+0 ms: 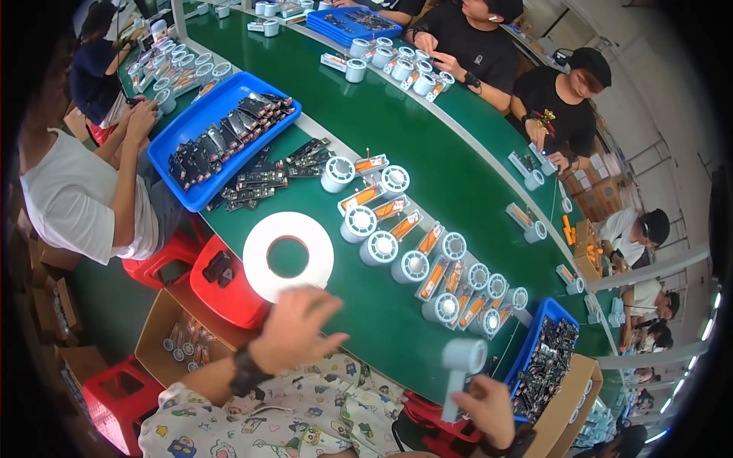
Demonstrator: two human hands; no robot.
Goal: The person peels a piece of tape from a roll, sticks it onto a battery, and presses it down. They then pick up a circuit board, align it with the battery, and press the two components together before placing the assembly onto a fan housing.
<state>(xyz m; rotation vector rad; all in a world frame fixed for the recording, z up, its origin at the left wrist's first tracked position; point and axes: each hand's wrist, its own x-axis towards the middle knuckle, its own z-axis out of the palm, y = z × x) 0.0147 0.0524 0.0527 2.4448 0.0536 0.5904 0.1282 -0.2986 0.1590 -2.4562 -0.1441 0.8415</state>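
My left hand (296, 330) is raised beside a large white ring-shaped roll (263, 256), fingers apart and holding nothing. The roll lies flat near the table's edge, with the green surface showing through its hole. At the lower right, my right hand (489, 406) grips a pale grey-blue handheld fan housing (463, 356) by its handle, round head upward. Several similar fan housings (413, 266) lie ahead in a slanting cluster on the green table (359, 309). Their handles hold orange cells, and their round heads show spoked grilles.
Black narrow parts fill a blue tray (200, 200) at the left, with a loose pile (263, 178) beside it. Another blue tray (527, 343) and a cardboard box (573, 404) stand at the right. Red stools (229, 294) are below; co-workers (561, 99) sit around the line.
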